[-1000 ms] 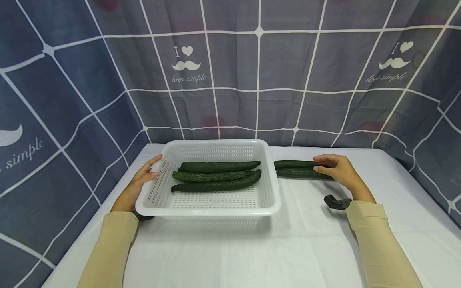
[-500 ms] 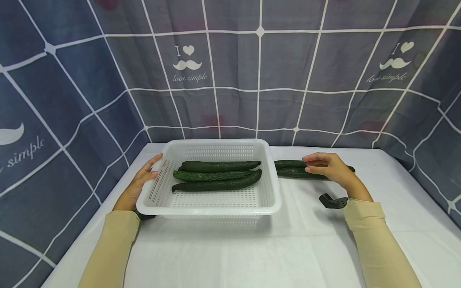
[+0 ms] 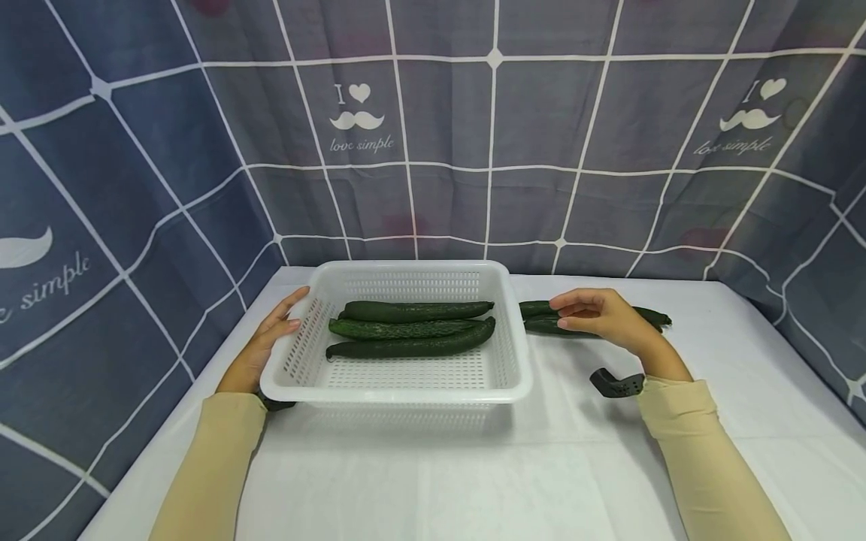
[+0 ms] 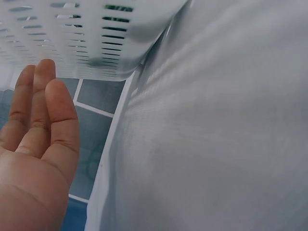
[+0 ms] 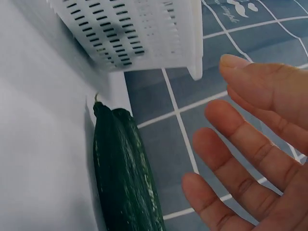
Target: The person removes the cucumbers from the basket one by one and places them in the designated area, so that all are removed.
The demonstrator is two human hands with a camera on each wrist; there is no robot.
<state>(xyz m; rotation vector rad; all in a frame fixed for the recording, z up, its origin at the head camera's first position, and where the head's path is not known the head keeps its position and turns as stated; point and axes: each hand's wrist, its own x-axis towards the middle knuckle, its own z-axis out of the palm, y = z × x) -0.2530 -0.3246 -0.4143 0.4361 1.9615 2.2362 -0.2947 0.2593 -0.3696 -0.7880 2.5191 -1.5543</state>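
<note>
A white perforated basket [image 3: 395,394] holds three dark green cucumbers [image 3: 413,347] lying side by side. My left hand [image 3: 267,342] rests against the basket's left side; in the left wrist view its fingers [image 4: 60,103] are straight at the slotted wall. My right hand [image 3: 602,319] hovers above two more cucumbers [image 5: 122,168] on the table to the right of the basket. Nothing is between its relaxed, spread fingers [image 5: 226,159] in the right wrist view. The right hand partly hides those two cucumbers in the head view.
White cloth covers the table [image 3: 433,481]. Behind and at both sides hangs a grey-blue checked curtain [image 3: 446,203] with white lines. A black wrist camera mount [image 3: 617,383] sticks out beside the right wrist.
My right hand has moved left over the two cucumbers toward the basket, uncovering their right ends. The left hand stays at the basket, and the cucumbers have not moved.
</note>
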